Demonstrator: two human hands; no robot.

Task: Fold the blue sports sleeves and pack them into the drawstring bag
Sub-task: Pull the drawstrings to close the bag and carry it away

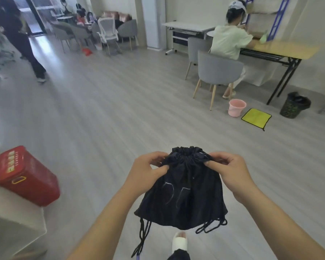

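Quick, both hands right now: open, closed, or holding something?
Left hand: closed, pinching the gathered top of the drawstring bag.
Right hand: closed, pinching the other side of the bag's top.

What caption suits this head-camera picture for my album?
A dark drawstring bag, its cinched mouth pinched by the left hand and right hand, above the grey floor.

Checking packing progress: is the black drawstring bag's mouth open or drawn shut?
Drawn shut: the drawstring bag has its top gathered tight, left hand and right hand pinching either side.
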